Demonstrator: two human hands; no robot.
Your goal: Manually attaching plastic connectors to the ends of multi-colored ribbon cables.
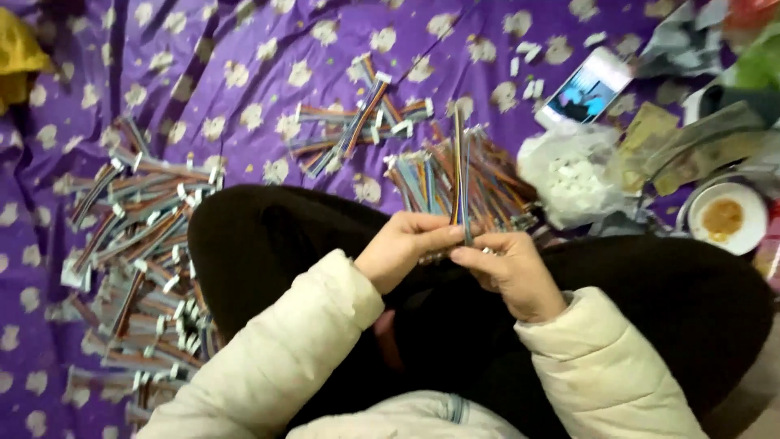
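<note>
Cream padded sleeves are filling the bottom of the view, running up from the person's body to two bare hands meeting over a lap covered in black cloth. Left hand is curling closed, its thumb and fingertips pinching the lower end of a thin flat multicoloured ribbon cable. Right hand is also closing around that same lower end, fingers bent and touching the left hand's fingertips, so both are gripping the cable together. Its strip is standing nearly upright from the fingers, reaching away from the body toward the bedding.

Just beyond the hands, a loose bundle of similar coloured cables is lying at the edge of the lap. Farther out, a small crossed heap of cables with white connectors is resting on the purple sheet with pale flowers. On the person's left, a large pile of finished cables is spreading across the sheet beside the knee. To the right, a clear plastic bag of white connector pieces is sitting near a lit phone, and a small white bowl with orange residue is lying further right, beside crumpled grey-green packaging.
</note>
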